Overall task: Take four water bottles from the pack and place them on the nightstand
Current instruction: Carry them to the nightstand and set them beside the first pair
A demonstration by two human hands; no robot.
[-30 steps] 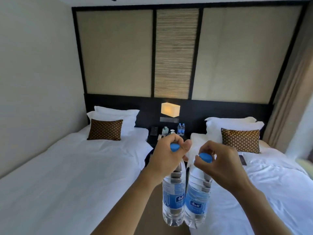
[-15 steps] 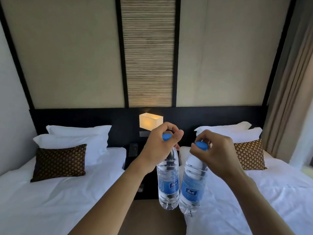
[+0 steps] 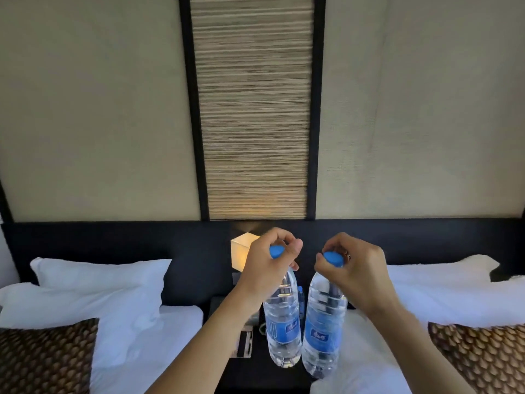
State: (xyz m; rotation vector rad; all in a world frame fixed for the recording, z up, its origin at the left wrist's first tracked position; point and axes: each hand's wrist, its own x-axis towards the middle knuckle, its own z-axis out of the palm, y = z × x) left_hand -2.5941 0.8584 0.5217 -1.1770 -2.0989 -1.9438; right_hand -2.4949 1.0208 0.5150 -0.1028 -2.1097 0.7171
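Observation:
Two clear water bottles with blue caps and blue labels hang upright side by side above the dark nightstand (image 3: 227, 304). My left hand (image 3: 265, 268) grips the left bottle (image 3: 282, 328) by its cap and neck. My right hand (image 3: 356, 273) grips the right bottle (image 3: 322, 334) the same way. Between the two hanging bottles a sliver of another small bottle (image 3: 301, 300) shows, standing on the nightstand behind them. The pack is out of sight.
A lit cube lamp (image 3: 240, 251) sits on the dark headboard above the nightstand. Small items (image 3: 243, 344) lie on the nightstand's left part. White beds with pillows (image 3: 99, 282) and brown patterned cushions (image 3: 45, 356) flank it on both sides.
I have come closer to the nightstand, so the headboard and lamp look larger. Both hands still carry their bottles, now hanging right over the nightstand, a little further apart.

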